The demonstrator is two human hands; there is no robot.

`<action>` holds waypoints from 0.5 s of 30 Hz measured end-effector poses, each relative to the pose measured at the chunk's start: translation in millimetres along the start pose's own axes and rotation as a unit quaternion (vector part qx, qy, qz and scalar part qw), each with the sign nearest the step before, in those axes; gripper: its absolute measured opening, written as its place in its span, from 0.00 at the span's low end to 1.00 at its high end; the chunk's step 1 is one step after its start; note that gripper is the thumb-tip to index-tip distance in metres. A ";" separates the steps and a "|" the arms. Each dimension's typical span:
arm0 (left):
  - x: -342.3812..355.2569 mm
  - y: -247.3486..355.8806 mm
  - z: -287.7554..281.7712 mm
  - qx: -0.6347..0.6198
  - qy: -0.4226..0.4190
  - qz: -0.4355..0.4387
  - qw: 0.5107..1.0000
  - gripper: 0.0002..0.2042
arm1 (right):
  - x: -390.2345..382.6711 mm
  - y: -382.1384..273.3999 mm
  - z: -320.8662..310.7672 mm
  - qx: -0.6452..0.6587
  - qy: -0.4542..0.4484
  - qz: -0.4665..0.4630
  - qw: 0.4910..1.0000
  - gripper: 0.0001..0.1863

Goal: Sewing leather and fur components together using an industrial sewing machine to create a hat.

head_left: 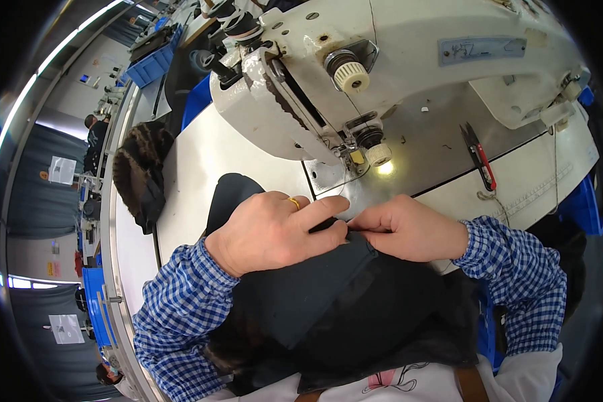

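A dark, nearly black piece of fabric [315, 295] drapes over my lap and up onto the edge of the sewing table. My left hand [275, 231] has its fingers bent over the cloth, pinching its upper edge. Close beside it, my right hand [409, 228] grips the same edge between thumb and forefinger. Just beyond both hands stands a white industrial sewing machine [268, 114], its needle area [355, 159] lit by a small lamp. A rounded flap of the fabric rises at the left of my left hand.
Red-handled thread snips [479, 157] lie on the table at the right. A brown furry piece with dark cloth [141, 171] rests at the table's left edge. Blue crates [155, 57] stand at the far left. Other people [95, 141] are in the background.
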State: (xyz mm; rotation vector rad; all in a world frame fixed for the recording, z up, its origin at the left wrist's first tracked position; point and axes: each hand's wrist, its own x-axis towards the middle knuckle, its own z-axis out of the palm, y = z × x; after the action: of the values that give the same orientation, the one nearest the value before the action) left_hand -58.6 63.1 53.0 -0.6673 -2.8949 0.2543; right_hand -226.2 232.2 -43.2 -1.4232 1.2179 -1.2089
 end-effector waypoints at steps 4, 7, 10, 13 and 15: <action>0.1 -6.3 1.1 -0.136 -0.047 -0.052 0.988 0.08 | -1.5 5.4 1.3 0.086 -0.041 0.038 0.995 0.13; -0.7 -6.1 3.1 -0.161 -0.041 -0.064 0.984 0.07 | -2.3 -0.8 -3.0 0.121 -0.050 0.055 0.990 0.13; 0.3 -7.1 1.1 -0.187 -0.042 -0.067 0.979 0.07 | 0.1 -11.2 -13.2 0.092 -0.078 0.127 0.985 0.13; -0.8 -6.9 3.3 -0.191 -0.038 -0.074 0.978 0.07 | 0.4 -17.1 -14.1 0.058 -0.096 0.152 0.982 0.13; 0.6 -6.6 4.9 -0.192 -0.036 -0.082 0.977 0.07 | -1.0 -16.6 -12.3 0.051 -0.101 0.133 0.985 0.13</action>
State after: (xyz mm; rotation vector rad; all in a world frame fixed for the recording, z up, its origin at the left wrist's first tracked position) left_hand -62.8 56.8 49.6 -0.4727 -3.0741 -0.3174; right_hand -236.2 235.0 -25.4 -1.2297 1.1473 -0.9077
